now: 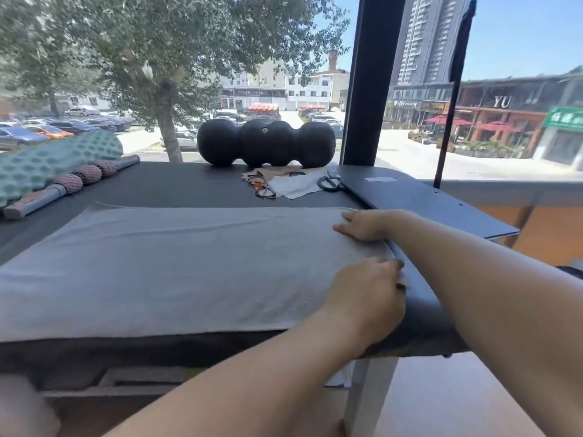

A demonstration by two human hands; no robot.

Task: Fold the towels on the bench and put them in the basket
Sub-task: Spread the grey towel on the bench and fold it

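Head view is showing a grey towel lying flat on the bench, no fold visible. Both hands are gripping its right edge: left hand pinching, right hand curling. Basket isn't showing.

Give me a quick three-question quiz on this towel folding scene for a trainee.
1. True or false: the grey towel lies spread flat on the bench.
2. Which end of the towel are the left hand and right hand at?
3. The black roller stands: A) on the towel B) beyond the towel by the window C) on the floor.

Key: 1 true; 2 the right end, left hand at the near corner, right hand at the far corner; 3 B.
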